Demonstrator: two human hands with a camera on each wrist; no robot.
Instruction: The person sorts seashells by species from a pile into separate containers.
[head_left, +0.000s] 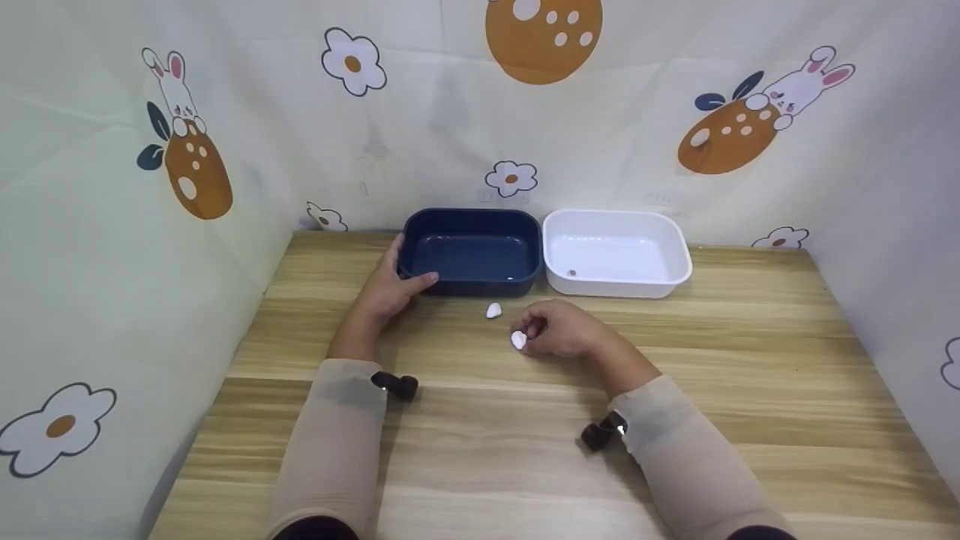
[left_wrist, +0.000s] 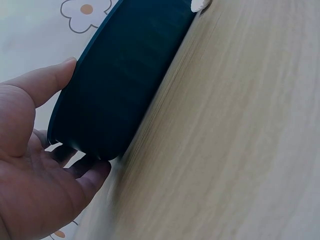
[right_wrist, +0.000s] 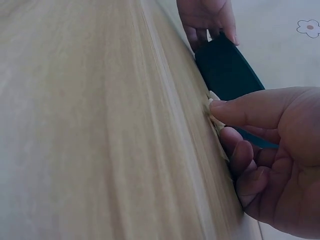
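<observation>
A dark blue basin (head_left: 480, 288) stands near the back wall. My left hand (head_left: 388, 289) grips its left end, thumb at the front rim and fingers round the side; the left wrist view shows the fingers bent under the basin's end (left_wrist: 115, 75). My right hand (head_left: 562, 328) pinches a small white piece (head_left: 518, 340) between thumb and fingers, low over the table. Another small white piece (head_left: 493, 310) lies on the wood just in front of the basin. Whether these are shells or stones I cannot tell.
Right beside the blue basin is a white basin (head_left: 616, 288) with a small dark spot on its floor. Both rest on a wood-grain table (head_left: 510, 450). A printed cloth (head_left: 442, 112) with flowers and rabbits hangs at the back and sides.
</observation>
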